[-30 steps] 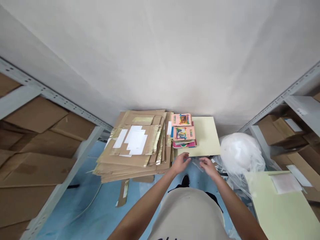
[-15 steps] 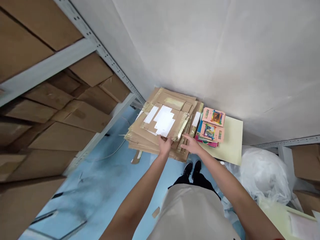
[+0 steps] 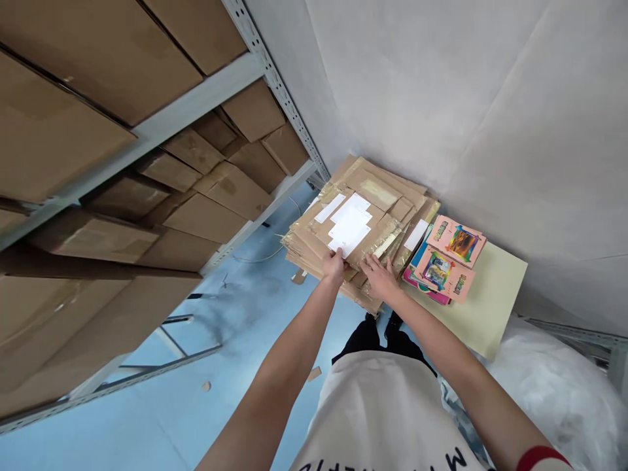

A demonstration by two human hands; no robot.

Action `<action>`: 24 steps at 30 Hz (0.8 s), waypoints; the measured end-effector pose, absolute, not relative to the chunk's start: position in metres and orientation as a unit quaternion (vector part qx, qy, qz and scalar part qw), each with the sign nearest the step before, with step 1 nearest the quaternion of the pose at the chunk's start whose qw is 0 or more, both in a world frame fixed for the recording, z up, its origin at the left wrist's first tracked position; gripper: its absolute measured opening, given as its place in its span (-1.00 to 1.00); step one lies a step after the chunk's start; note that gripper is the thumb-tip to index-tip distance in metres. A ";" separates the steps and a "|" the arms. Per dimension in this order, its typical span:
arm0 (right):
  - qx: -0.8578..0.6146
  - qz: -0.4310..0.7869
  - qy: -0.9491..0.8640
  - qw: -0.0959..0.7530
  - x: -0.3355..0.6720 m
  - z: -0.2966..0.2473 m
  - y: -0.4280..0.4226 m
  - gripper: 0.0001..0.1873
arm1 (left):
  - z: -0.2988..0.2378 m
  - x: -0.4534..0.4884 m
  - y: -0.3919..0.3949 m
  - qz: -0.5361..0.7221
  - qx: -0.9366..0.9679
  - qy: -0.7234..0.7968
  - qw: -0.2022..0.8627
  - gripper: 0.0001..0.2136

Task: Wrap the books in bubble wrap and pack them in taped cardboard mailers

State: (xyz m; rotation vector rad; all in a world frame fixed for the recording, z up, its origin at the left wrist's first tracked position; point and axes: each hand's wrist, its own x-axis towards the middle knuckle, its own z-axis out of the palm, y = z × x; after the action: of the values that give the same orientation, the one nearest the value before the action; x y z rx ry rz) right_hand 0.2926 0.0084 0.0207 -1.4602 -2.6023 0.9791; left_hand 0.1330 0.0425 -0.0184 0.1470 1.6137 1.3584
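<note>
1. Handling the stack of flattened cardboard (image 3: 320, 233) looks like the step in hand: both your hands are at its near edge, and your arms reach straight out to it.
2. Your left hand (image 3: 333, 265) is narrow, with the thumb up over the edge beside the white papers (image 3: 349, 226). The undersides of your fingers are hidden, so I cannot tell whether they pinch a sheet.
3. Your right hand (image 3: 380, 279) is wide, fingers spread over the taped edge (image 3: 388, 239) of the upper sheets. It seems to rest on them rather than grip.
4. The stack sits low against the wall (image 3: 441, 111), near the shelf of boxes (image 3: 275, 163) on your left. Its sheets are uneven, with corners poking out at several levels.
5. Just right of the stack lie the pink booklets (image 3: 445, 273), piled on a pale yellow board (image 3: 496, 288). Past that board is the cloudy plastic (image 3: 554, 386). Neither hand touches these.
6. As I judge it, the next move calls for a sure hold on the sheet edges with both hands. Loose papers on top could slide if the cardboard tilts, so any lift or shift should be level and slow.
</note>
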 end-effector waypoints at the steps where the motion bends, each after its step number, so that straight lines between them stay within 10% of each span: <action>1: -0.457 0.317 -0.831 0.008 0.295 0.022 0.009 -0.17 | -0.017 0.131 0.041 0.555 0.056 0.670 0.489 -0.74; 12: -0.609 0.250 -0.667 0.349 0.309 0.049 0.088 -0.41 | 0.019 0.043 0.010 0.597 0.160 0.617 0.487 -0.64; 24: -0.601 0.462 -0.440 0.481 0.316 0.095 0.003 -0.59 | 0.054 -0.046 0.034 0.497 0.303 0.532 0.615 -0.61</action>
State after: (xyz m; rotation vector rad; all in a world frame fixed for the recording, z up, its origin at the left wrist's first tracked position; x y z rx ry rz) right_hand 0.3157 0.0033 0.0953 -1.4652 -1.0722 1.1271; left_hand -0.0465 0.0340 0.0540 0.6975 1.2247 1.1448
